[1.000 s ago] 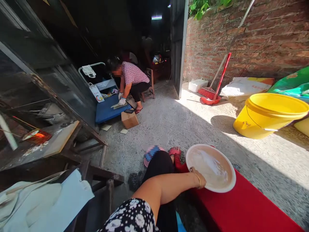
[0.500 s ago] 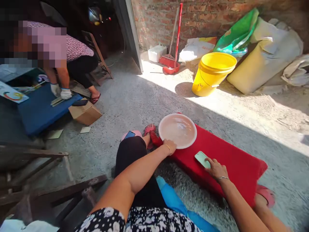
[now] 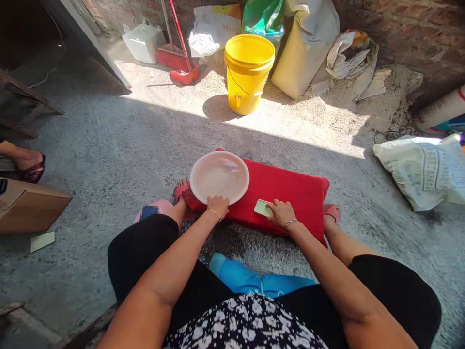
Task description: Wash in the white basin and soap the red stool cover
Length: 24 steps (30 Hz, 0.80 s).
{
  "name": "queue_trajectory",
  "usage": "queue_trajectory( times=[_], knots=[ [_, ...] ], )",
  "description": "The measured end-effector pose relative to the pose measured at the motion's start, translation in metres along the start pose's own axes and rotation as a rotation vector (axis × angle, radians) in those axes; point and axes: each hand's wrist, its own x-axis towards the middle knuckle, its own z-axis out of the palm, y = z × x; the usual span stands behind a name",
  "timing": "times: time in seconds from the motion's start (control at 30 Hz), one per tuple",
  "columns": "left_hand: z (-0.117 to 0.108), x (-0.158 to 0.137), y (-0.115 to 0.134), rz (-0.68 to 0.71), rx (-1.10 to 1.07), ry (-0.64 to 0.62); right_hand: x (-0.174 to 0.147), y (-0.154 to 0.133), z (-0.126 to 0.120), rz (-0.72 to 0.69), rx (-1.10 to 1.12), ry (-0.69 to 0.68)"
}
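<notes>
A round, pale pinkish-white basin [image 3: 218,177] rests on the left end of a low bench covered with red cloth [image 3: 279,177]. Light glints inside it, as on water. My left hand [image 3: 218,206] grips its near rim, the thumb side hidden. On the red cloth to the right lies a pale green, phone-sized slab [image 3: 262,208] with rounded corners. My right hand [image 3: 282,212] is closed over the right end of this slab, covering part of it. The slab appears flat against the cloth.
Beyond the bench stands a yellow bucket [image 3: 249,75], with a red broom and dustpan [image 3: 183,72] and sacks [image 3: 308,43] along the brick wall. Another sack [image 3: 425,169] lies at right. A cardboard box [image 3: 32,206] and another person's foot [image 3: 31,160] are at left.
My view has swung right, so the co-worker is mostly out of sight. My left hand still holds the basin rim. My right hand stays at the slab's right end.
</notes>
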Motion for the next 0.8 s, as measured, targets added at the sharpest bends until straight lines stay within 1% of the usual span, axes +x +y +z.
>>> queue_trajectory(
  times=[0.07, 0.1, 0.13, 0.17, 0.2, 0.23, 0.3, 0.43, 0.5, 0.53, 0.6, 0.63, 0.7, 0.73, 0.8],
  knots=[
    [0.007, 0.004, -0.003, 0.018, -0.001, 0.027, 0.02, -0.042, -0.001, -0.1, 0.052, 0.041],
    [0.01, 0.006, -0.004, 0.025, -0.001, 0.036, 0.028, -0.056, 0.0, -0.128, 0.073, 0.054],
    [0.012, 0.008, -0.006, 0.032, -0.002, 0.042, 0.034, -0.065, 0.003, -0.146, 0.089, 0.06],
    [0.014, 0.011, -0.008, 0.04, -0.005, 0.047, 0.037, -0.068, 0.006, -0.153, 0.099, 0.058],
    [0.015, 0.013, -0.01, 0.046, -0.008, 0.047, 0.038, -0.065, 0.01, -0.145, 0.101, 0.046],
    [0.016, 0.015, -0.011, 0.053, -0.009, 0.043, 0.036, -0.057, 0.016, -0.125, 0.098, 0.024],
    [0.016, 0.02, -0.013, 0.071, -0.011, 0.026, 0.022, -0.027, 0.026, -0.053, 0.077, -0.031],
    [0.017, 0.025, -0.014, 0.084, -0.033, 0.002, -0.032, 0.062, 0.041, 0.172, -0.006, -0.107],
    [0.018, 0.026, -0.013, 0.077, -0.046, 0.013, -0.059, 0.103, 0.041, 0.3, -0.06, -0.15],
    [0.019, 0.026, -0.012, 0.074, -0.048, 0.019, -0.07, 0.118, 0.04, 0.357, -0.085, -0.163],
    [0.019, 0.025, -0.012, 0.072, -0.045, 0.028, -0.082, 0.133, 0.033, 0.431, -0.114, -0.156],
    [0.019, 0.024, -0.012, 0.072, -0.04, 0.027, -0.084, 0.131, 0.029, 0.434, -0.112, -0.141],
    [0.018, 0.024, -0.012, 0.065, -0.029, 0.024, -0.078, 0.111, 0.021, 0.364, -0.076, -0.11],
    [0.018, 0.023, -0.012, 0.059, -0.025, 0.02, -0.071, 0.092, 0.016, 0.291, -0.05, -0.097],
    [0.018, 0.023, -0.012, 0.054, -0.022, 0.016, -0.051, 0.046, 0.01, 0.108, 0.002, -0.073]
  ],
)
